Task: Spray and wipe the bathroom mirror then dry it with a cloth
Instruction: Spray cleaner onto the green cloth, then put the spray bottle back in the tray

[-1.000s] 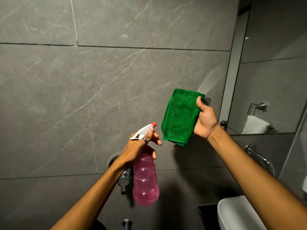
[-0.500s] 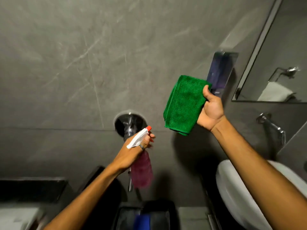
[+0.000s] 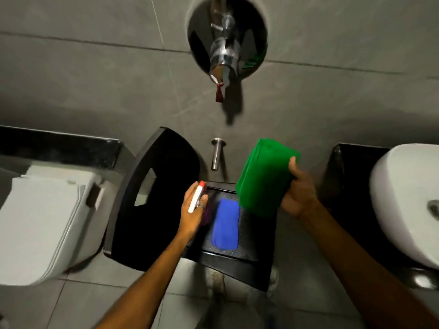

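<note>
My left hand point(image 3: 193, 213) grips the spray bottle point(image 3: 196, 197) by its white trigger head with a red nozzle; the pink body is mostly hidden behind the hand. My right hand point(image 3: 299, 194) holds a folded green cloth point(image 3: 262, 175) by its right edge, thumb on top. Both hands hover low over a black tray point(image 3: 237, 255), where a blue cloth point(image 3: 225, 225) lies flat. The mirror is out of view.
A chrome tap point(image 3: 223, 59) and a small spout point(image 3: 216, 154) stick out of the grey tiled wall. A white toilet point(image 3: 40, 224) stands at the left, a black stool point(image 3: 154, 198) beside it, and a white basin point(image 3: 403, 205) at the right.
The view has tilted sharply down from the wall and mirror toward the floor. Both hands have come down with the bottle and green cloth, over the tray with the blue cloth.
</note>
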Motion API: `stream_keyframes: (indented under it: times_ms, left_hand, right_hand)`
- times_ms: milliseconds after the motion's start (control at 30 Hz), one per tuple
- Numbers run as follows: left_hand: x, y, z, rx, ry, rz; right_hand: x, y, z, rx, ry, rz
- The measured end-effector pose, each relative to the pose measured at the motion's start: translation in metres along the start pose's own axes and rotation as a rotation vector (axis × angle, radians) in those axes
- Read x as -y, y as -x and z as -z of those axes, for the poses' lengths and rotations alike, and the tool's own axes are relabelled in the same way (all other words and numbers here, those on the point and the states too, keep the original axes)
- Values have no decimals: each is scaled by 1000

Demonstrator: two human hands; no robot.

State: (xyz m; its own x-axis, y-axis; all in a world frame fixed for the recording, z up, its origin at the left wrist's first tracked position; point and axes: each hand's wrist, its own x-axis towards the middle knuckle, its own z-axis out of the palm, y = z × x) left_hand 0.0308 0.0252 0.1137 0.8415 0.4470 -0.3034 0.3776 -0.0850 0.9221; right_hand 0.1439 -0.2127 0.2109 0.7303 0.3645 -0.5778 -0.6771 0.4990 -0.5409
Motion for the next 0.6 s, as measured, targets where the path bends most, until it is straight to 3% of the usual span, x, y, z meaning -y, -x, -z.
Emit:
stream_keyframes:
  times_ms: [267, 467, 600]
  left_hand:
    - [79, -22, -7, 98, -32, 48]
    - [88, -16, -1, 159, -28, 89]
    - [74, 4, 15, 82, -86, 138]
  right_hand:
    - [-58, -33, 33, -15, -68, -36]
    - [-56, -25, 33, -67, -47, -44]
    - [-34, -3, 20, -100, -24, -14]
